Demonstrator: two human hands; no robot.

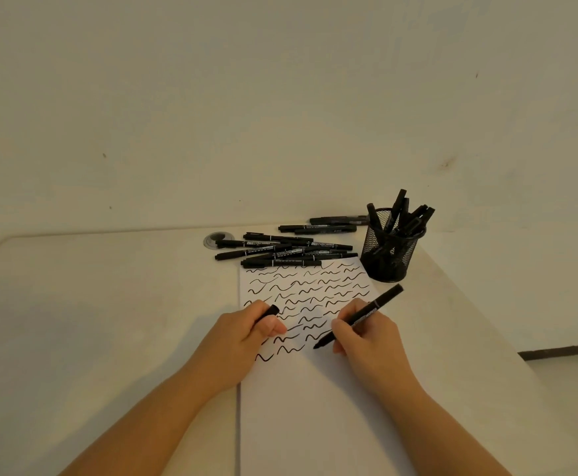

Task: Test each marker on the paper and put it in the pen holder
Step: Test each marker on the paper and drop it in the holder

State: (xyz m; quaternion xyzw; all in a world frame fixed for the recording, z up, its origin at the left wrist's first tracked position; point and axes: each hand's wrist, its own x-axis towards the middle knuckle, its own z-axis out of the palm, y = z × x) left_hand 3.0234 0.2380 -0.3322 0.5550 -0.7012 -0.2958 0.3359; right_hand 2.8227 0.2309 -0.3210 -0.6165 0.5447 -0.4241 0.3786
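Note:
A white sheet of paper [315,407] lies on the table, its upper half covered in rows of black squiggles. My right hand [366,341] grips an uncapped black marker [373,309] with its tip touching the paper at the end of a squiggle row. My left hand [246,333] rests on the paper's left edge, closed around the marker's black cap [269,310]. A black mesh pen holder [389,250] stands at the paper's top right corner with several markers in it. Beyond the paper's top edge lies a pile of black markers [284,250].
A round grey cable grommet [217,240] sits in the table just left of the marker pile. The wall rises directly behind the table. The table's right edge runs diagonally past the pen holder, with floor below it at right.

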